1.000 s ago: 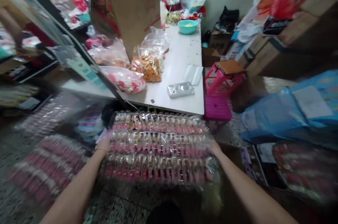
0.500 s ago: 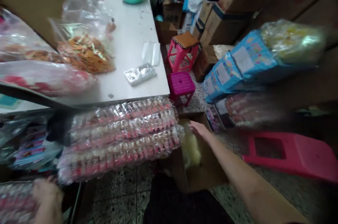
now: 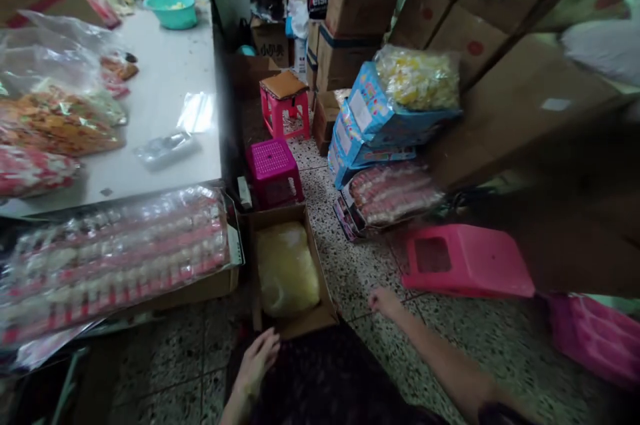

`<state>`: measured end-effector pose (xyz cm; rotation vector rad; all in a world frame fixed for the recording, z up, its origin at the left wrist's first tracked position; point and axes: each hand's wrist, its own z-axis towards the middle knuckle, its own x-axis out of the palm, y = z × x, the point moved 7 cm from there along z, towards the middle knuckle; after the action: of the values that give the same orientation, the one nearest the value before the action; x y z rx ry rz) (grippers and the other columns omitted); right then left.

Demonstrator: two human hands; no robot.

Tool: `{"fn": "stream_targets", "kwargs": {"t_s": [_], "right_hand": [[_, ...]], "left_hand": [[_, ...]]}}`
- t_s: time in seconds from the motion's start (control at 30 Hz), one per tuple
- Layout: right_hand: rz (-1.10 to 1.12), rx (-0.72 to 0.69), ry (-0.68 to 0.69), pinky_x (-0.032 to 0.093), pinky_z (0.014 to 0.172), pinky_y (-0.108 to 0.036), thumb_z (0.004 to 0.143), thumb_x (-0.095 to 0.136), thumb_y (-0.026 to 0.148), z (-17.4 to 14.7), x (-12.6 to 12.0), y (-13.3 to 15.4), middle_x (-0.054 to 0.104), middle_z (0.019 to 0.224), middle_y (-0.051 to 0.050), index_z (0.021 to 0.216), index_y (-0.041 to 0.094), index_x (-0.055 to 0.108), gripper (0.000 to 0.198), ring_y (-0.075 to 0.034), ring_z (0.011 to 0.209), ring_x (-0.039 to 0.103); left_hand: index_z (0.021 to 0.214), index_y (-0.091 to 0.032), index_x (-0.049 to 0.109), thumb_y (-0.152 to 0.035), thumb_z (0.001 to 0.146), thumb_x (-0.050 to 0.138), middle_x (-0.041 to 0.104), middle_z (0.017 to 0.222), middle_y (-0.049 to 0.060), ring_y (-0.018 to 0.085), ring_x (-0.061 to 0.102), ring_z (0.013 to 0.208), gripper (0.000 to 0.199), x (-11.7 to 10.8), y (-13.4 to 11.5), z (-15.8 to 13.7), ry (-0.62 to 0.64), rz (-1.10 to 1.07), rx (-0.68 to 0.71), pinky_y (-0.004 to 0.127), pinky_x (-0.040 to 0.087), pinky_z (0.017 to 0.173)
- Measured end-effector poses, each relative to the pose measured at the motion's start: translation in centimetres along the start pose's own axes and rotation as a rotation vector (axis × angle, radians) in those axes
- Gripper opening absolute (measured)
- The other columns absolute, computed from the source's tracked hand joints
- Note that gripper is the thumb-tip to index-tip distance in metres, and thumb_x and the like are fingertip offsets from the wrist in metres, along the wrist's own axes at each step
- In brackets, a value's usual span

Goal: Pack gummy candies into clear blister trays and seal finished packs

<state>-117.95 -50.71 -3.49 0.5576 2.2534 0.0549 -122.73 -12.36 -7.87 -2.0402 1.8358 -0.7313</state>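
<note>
My left hand [image 3: 256, 359] is at the front of my dark clothing, just below the near edge of an open cardboard box [image 3: 316, 248]. Its fingers are loosely extended and hold nothing. Inside that box lies a clear plastic bag of pale yellow contents [image 3: 287, 268]. Over the speckled floor, right of the box, hangs my right hand [image 3: 386, 302], slightly blurred, its fingers curled in with nothing visible in them. To the left, rows of pink-and-white items in clear wrapping [image 3: 120, 251] lie in a box, apart from both hands.
A white table [image 3: 175, 65] carries bagged snacks [image 3: 60, 118] and a turquoise basin [image 3: 173, 11]. Ahead stand a purple stool [image 3: 273, 159] and a pink stool [image 3: 284, 101]. On the right are blue packages [image 3: 367, 105], a red stool on its side [image 3: 480, 261] and stacked cartons [image 3: 520, 91].
My left hand has let go of the wrapped pack at lower left and moved right to my front. My right hand has left the box and moved right. The view has turned right.
</note>
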Motion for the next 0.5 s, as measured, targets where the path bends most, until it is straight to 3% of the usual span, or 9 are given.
{"fn": "stream_targets", "kwargs": {"t_s": [0.1, 0.2, 0.3, 0.4, 0.5], "right_hand": [[0.032, -0.048, -0.015, 0.037, 0.065, -0.022, 0.052, 0.057, 0.012, -1.8, -2.4, -3.4, 0.068, 0.07, 0.0, 0.063, 0.019, 0.068, 0.018, -0.014, 0.071, 0.056], [0.059, -0.05, 0.004, 0.039, 0.066, -0.025, 0.051, 0.054, 0.018, -5.3, -2.1, -7.2, 0.067, 0.067, -0.002, 0.064, 0.019, 0.069, 0.019, -0.018, 0.07, 0.058], [0.141, 0.017, 0.004, 0.042, 0.064, -0.029, 0.048, 0.051, 0.025, -9.8, 0.5, -11.5, 0.066, 0.062, -0.003, 0.061, 0.021, 0.069, 0.023, -0.021, 0.066, 0.059], [0.423, 0.158, -0.026, 0.043, 0.057, -0.032, 0.041, 0.05, 0.032, -13.7, 4.2, -15.4, 0.063, 0.054, -0.004, 0.048, 0.027, 0.066, 0.018, -0.022, 0.058, 0.059], [0.583, 0.254, -0.044, 0.041, 0.048, -0.034, 0.036, 0.051, 0.035, -15.0, 6.9, -17.8, 0.056, 0.043, -0.002, 0.037, 0.035, 0.059, 0.008, -0.021, 0.045, 0.055]], "left_hand": [[0.105, -0.014, 0.058, -0.048, 0.058, 0.066, 0.063, 0.106, 0.013, 0.023, 0.057, 0.101, 0.058, 7.1, -5.3, -2.3, 0.116, 0.19, 0.28, 0.035, 0.042, 0.091], [0.109, -0.014, 0.056, -0.05, 0.064, 0.059, 0.062, 0.107, 0.011, 0.021, 0.056, 0.103, 0.058, 8.9, -7.3, -4.1, 0.092, 0.292, 0.433, 0.032, 0.042, 0.092], [0.112, -0.011, 0.055, -0.046, 0.068, 0.055, 0.062, 0.107, 0.013, 0.02, 0.057, 0.101, 0.056, 7.7, -4.3, -4.3, 0.069, 0.442, 0.394, 0.03, 0.042, 0.091], [0.11, -0.009, 0.056, -0.037, 0.068, 0.054, 0.062, 0.108, 0.014, 0.021, 0.057, 0.1, 0.05, 5.0, 0.7, -3.9, 0.027, 0.698, 0.276, 0.03, 0.041, 0.091], [0.11, -0.011, 0.057, -0.033, 0.068, 0.052, 0.061, 0.11, 0.013, 0.021, 0.057, 0.102, 0.048, 2.9, 4.3, -3.7, 0.002, 0.851, 0.226, 0.029, 0.041, 0.09]]}}
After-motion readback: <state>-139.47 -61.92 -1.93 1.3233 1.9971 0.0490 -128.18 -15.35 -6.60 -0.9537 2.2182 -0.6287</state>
